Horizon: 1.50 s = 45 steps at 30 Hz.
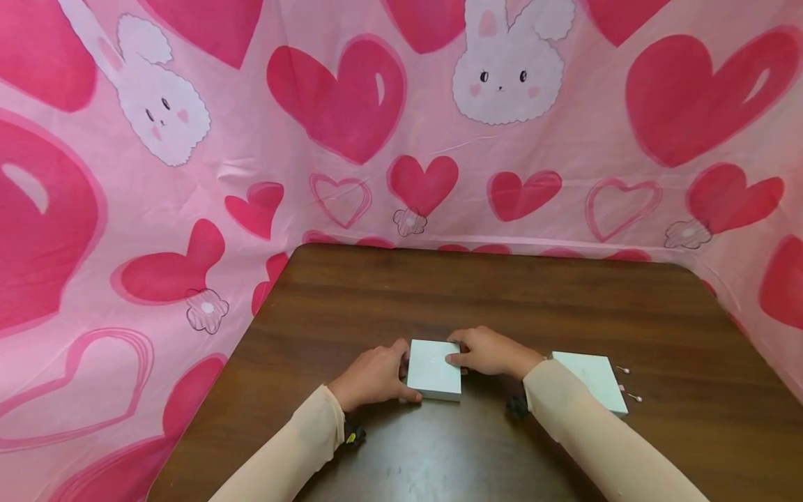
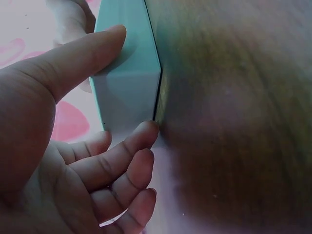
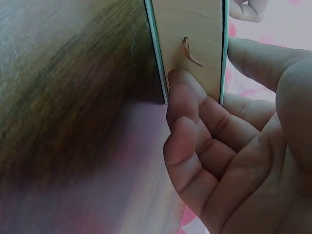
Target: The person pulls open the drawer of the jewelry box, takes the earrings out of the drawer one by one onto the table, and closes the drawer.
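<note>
A small mint-green box [image 1: 434, 368] lies on the table between both hands. My left hand [image 1: 375, 376] holds its left end, thumb along the near side and fingers bent at the end face. From the right, my right hand [image 1: 492, 351] grips the box with its thumb on the top and fingers curled against the right end. In the right wrist view that end shows a cream inner drawer [image 3: 200, 24] within the green sleeve. A short ribbon loop [image 3: 191, 52] sticks out of the drawer, just above the fingertips.
A second mint-green box [image 1: 592, 380] lies to the right, partly behind the right forearm. Two small pins with pearl-like heads [image 1: 638, 399] lie beside its right edge. The brown wooden table [image 1: 489, 293] meets a pink heart-and-rabbit cloth [image 1: 433, 139] at the back and sides.
</note>
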Available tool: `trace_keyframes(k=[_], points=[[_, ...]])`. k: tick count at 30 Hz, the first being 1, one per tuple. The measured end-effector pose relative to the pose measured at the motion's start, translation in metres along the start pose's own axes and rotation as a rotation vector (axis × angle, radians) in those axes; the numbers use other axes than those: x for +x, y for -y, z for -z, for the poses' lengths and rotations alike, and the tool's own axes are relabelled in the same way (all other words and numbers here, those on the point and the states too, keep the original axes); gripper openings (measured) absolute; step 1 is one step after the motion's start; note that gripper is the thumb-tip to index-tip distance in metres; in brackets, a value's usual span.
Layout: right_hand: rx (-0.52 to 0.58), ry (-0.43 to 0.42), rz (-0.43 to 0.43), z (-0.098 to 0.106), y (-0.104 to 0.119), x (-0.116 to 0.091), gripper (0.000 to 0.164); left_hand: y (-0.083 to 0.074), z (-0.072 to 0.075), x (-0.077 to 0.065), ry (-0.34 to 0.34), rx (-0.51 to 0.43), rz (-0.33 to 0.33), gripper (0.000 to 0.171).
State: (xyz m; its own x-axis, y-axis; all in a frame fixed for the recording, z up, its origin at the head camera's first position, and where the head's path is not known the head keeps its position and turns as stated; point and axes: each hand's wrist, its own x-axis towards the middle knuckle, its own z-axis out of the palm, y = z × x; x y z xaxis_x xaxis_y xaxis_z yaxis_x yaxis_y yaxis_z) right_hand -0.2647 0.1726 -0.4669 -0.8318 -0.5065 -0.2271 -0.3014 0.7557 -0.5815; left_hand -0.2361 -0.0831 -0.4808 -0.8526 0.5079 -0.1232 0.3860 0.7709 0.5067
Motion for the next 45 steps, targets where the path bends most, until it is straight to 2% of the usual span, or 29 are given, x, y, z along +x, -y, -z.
trace_keyframes(k=[10, 15, 21, 25, 30, 38, 41, 45], points=[[0.013, -0.008, 0.063, 0.003, -0.003, -0.003, 0.04, 0.003, 0.005, 0.003, 0.003, -0.023, -0.004, 0.063], [0.041, -0.044, 0.108, 0.0, -0.005, -0.011, 0.043, 0.006, 0.007, 0.004, -0.023, -0.054, 0.0, 0.074], [0.109, -0.108, 0.085, -0.009, -0.01, -0.025, 0.045, 0.009, 0.003, 0.005, -0.082, -0.118, 0.015, 0.09], [0.156, -0.154, 0.056, -0.018, -0.015, -0.031, 0.043, 0.012, 0.0, 0.005, -0.099, -0.199, -0.02, 0.103], [0.227, -0.203, 0.02, -0.029, -0.021, -0.036, 0.04, 0.016, -0.005, 0.008, -0.063, -0.316, -0.107, 0.11], [0.425, -0.234, 0.018, -0.043, -0.025, -0.037, 0.032, 0.035, -0.014, 0.009, 0.042, -0.451, -0.141, 0.109], [0.471, -0.242, 0.006, -0.044, -0.026, -0.036, 0.026, 0.036, -0.014, 0.011, 0.046, -0.458, -0.166, 0.11], [0.518, -0.247, 0.003, -0.045, -0.026, -0.035, 0.023, 0.033, -0.015, 0.013, 0.05, -0.401, -0.166, 0.113]])
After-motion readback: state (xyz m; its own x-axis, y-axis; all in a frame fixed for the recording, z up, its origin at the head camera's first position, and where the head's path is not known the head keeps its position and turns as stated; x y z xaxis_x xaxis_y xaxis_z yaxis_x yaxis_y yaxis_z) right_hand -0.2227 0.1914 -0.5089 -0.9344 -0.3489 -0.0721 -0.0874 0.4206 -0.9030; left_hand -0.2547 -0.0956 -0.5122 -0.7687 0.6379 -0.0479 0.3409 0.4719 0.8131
